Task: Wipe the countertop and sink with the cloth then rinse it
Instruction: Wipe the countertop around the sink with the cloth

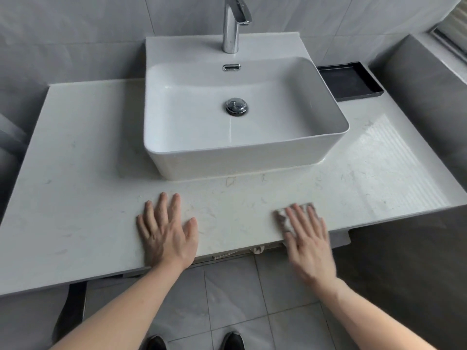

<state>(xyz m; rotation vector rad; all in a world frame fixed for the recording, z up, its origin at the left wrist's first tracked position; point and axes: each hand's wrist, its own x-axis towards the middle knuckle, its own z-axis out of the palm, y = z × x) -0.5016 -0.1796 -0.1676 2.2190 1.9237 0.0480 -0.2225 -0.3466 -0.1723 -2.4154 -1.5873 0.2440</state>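
Grey-tiled bathroom with a pale marble-patterned worktop point(83, 152) carrying a white vessel sink point(326, 137) below a chrome tap point(231, 29); a black tray point(350, 80) sits at the far right, just beside the sink. Left hand point(165, 231) lies flat on the near edge of the worktop, fingers straight and spread, holding nothing. Right hand point(307, 234) presses flat, fingers extended, on a small brown-and-white cloth point(281, 218) at the near edge, right of the sink's front wall; the hand is blurred, which suggests a wiping stroke in progress. Judged stage: wiping of the worktop is under way. Faint marks are visible on the near left area, and the sink basin appears dry and untouched, so the remaining worktop, the sink and the rinse are likely still to do. Most of the cloth is hidden under the hand; its fold and dampness cannot be made out. The tap's top is cut off by the frame.
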